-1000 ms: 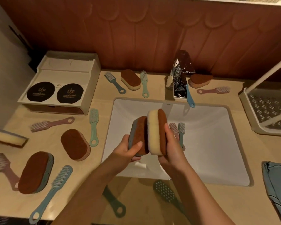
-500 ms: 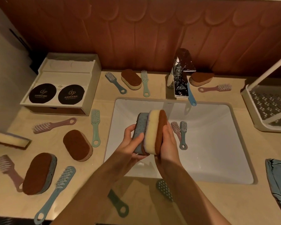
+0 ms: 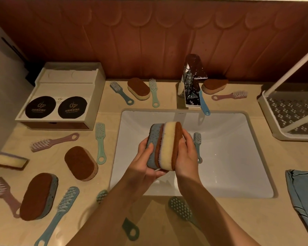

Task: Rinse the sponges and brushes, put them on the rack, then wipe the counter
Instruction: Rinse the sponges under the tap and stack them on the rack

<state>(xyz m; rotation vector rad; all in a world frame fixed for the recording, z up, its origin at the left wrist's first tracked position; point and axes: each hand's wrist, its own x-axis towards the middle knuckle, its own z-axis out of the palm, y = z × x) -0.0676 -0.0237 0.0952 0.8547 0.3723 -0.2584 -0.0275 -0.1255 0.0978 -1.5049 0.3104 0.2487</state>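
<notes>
Above the sink (image 3: pixel 229 157): blue sponge (image 3: pixel 154 139) gripped by left hand (image 3: pixel 144 162), yellow sponge (image 3: pixel 168 144) gripped by right hand (image 3: pixel 187 155), pressed together upright; teal brush (image 3: pixel 197 141) inside the sink, partly hidden behind right hand.

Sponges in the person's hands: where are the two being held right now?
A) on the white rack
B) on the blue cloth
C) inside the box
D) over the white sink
D: the left hand grips the blue sponge and the right hand the yellow sponge, pressed side by side above the sink basin.
</notes>
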